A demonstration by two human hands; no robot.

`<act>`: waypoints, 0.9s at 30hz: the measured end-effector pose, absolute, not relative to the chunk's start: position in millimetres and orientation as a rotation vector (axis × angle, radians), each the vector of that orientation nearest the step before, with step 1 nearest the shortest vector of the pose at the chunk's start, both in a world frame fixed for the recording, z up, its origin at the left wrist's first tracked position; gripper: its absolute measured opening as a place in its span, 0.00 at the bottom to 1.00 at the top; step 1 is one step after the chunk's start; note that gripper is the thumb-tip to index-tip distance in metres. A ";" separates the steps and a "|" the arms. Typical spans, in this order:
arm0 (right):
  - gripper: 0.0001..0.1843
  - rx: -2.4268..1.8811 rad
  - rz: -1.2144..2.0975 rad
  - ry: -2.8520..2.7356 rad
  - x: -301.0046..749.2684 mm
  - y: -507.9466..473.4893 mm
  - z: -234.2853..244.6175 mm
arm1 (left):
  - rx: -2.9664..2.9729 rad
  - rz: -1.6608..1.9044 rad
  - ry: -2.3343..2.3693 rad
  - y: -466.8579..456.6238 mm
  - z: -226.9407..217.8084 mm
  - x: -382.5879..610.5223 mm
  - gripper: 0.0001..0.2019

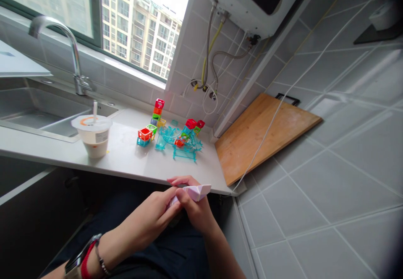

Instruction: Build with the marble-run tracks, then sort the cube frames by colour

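Low in front of the counter edge, both my hands close around a pale pink and white angular piece [197,191], made of flat-sided wedge shapes. Its pointed end sticks out to the right, while the rest is covered by fingers. My left hand [162,205], with a watch and bracelets on its wrist, grips the near-left part. My right hand [200,212] wraps the other side, thumb pressed on top. Beyond them on the counter stand colourful cube frames [145,135] and a stacked cube tower [158,110]. Translucent teal plastic track parts [184,155] lie beside these.
A lidded drink cup with a straw [94,138] stands on the white counter [126,163], left of the toys. Farther left are a steel sink [59,119] and faucet [75,56]. A wooden board [261,136] leans against the right wall, with a white cable [273,117] crossing it.
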State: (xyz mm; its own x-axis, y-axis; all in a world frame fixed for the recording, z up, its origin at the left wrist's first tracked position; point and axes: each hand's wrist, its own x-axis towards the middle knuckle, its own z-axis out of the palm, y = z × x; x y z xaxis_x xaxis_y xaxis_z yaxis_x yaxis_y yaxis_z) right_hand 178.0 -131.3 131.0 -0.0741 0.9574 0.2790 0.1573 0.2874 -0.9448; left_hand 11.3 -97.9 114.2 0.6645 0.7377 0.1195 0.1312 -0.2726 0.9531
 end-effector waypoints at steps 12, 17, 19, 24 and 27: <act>0.36 -1.142 0.555 -1.659 201.7 -126.8 114.4 | 1.868 0.516 0.596 -103.8 109.4 10.9 0.22; 0.38 -1.125 0.223 -1.792 222.9 -118.6 96.4 | 2.166 0.436 0.690 -104.8 109.8 12.6 0.22; 0.39 -1.067 0.194 -1.781 222.8 -117.7 88.9 | 2.232 0.470 0.690 -105.2 106.0 13.7 0.21; 0.38 -1.127 0.621 -1.583 205.8 -124.7 87.3 | 2.299 0.577 0.652 -103.8 98.4 14.0 0.17; 0.36 -1.230 1.124 -1.242 196.3 -129.5 94.3 | 2.398 0.612 0.649 -99.9 96.1 11.6 0.14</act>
State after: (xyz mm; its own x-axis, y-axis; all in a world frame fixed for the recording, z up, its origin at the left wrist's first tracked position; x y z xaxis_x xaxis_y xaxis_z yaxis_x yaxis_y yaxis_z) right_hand 196.3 -129.5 94.3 0.0344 0.9983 0.0466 0.0534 0.0447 -0.9976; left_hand 11.6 -99.9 96.1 0.7767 0.5681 0.2719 0.3045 -0.7166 0.6275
